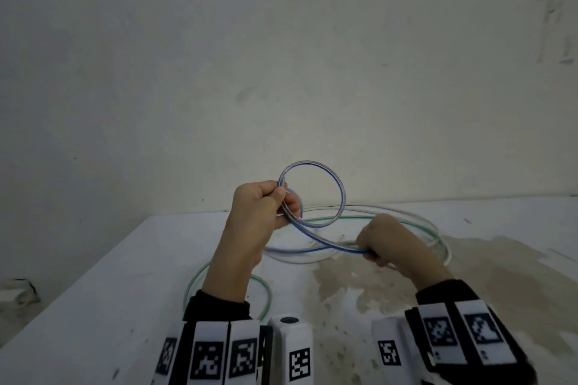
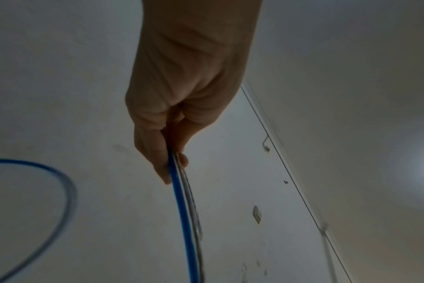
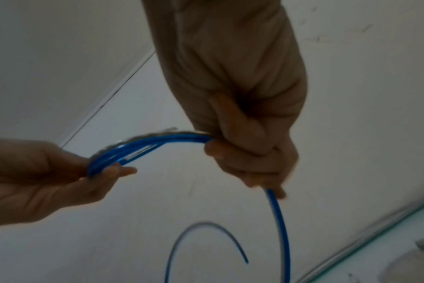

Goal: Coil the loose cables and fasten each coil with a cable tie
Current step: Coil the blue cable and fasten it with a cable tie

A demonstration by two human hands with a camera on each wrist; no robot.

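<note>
A clear cable with a blue stripe [image 1: 340,194] makes a raised loop above the white table [image 1: 125,291]. My left hand [image 1: 283,201] pinches the gathered turns at the loop's left side; the left wrist view shows thumb and fingers of that hand [image 2: 174,170] clamped on the blue cable [image 2: 182,220]. My right hand [image 1: 370,251] is fisted round the cable's trailing run, low and right of the loop. In the right wrist view the right hand [image 3: 242,153] grips the blue cable [image 3: 157,143], which arcs over to the left hand [image 3: 61,176]. No cable tie is in view.
A green-striped cable [image 1: 266,291] lies looped on the table under my left forearm. A white cable [image 1: 445,248] curves behind my right hand. A brownish stain [image 1: 391,284] covers the table's right part. A plain wall [image 1: 281,72] stands close behind.
</note>
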